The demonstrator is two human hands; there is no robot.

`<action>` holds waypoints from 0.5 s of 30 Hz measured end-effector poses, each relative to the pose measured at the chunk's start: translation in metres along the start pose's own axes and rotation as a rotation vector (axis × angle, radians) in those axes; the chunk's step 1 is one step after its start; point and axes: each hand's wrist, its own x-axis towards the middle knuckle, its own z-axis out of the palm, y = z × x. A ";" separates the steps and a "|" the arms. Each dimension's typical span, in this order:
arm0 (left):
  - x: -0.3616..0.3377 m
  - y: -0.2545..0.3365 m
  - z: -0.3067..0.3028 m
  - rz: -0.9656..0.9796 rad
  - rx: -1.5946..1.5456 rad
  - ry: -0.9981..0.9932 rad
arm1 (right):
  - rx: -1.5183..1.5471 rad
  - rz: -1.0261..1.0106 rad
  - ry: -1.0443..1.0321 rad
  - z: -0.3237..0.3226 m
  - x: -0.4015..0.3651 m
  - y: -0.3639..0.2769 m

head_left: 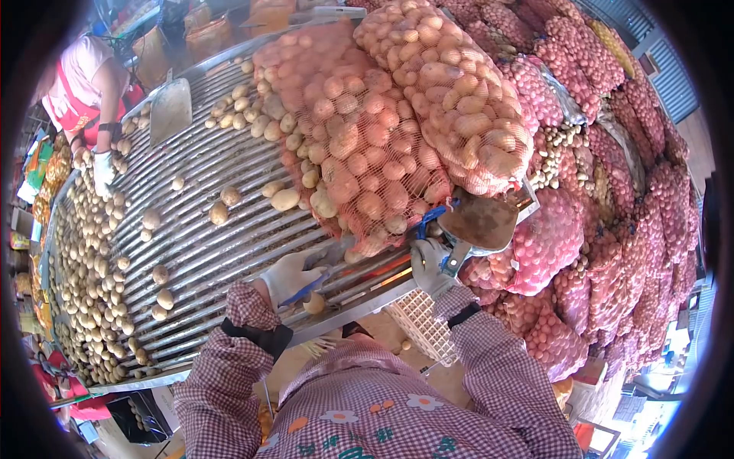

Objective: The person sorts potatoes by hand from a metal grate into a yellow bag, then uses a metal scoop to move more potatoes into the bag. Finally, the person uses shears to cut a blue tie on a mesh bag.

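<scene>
My left hand (287, 280), in a white glove, is at the near edge of the slatted metal table (252, 243). Its fingers are stretched out beside a single potato (314, 304), and a blue strip shows along its lower edge. My right hand (428, 265), also gloved, is curled at the table's right corner, just below a blue tie (436, 217). What it grips is hidden. Near it lies a metal scoop (480, 222) with a brownish pan. A red mesh bag of potatoes (355, 153) lies in front of my hands, with a second full mesh bag (455, 96) behind it.
Loose potatoes (92, 291) crowd the table's left side. Another person's gloved hand (103, 174) works there, near a second scoop (170, 112). Full mesh sacks (612, 283) are piled high on the right. A plastic crate (423, 325) stands below the table edge.
</scene>
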 end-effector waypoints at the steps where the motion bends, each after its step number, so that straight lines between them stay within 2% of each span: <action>1: 0.006 0.001 -0.001 0.003 0.003 -0.001 | -0.002 0.004 -0.002 0.001 0.000 0.001; 3: 0.016 0.006 -0.003 0.286 0.450 0.079 | -0.004 0.009 -0.003 0.000 0.000 0.002; 6: 0.021 0.036 0.008 0.293 0.617 0.121 | -0.007 0.053 -0.068 -0.001 -0.002 0.004; 7: 0.019 0.053 0.016 0.216 0.654 0.092 | 0.003 0.054 -0.063 0.000 -0.002 0.005; 10: 0.017 0.042 0.036 0.260 0.693 0.089 | 0.035 0.096 -0.038 0.005 -0.006 0.009; 11: 0.000 0.048 0.038 0.210 0.700 0.021 | 0.058 0.140 -0.019 0.006 -0.008 0.009; 15: -0.019 0.021 0.035 0.170 0.748 0.009 | -0.009 0.133 0.028 0.005 -0.011 -0.006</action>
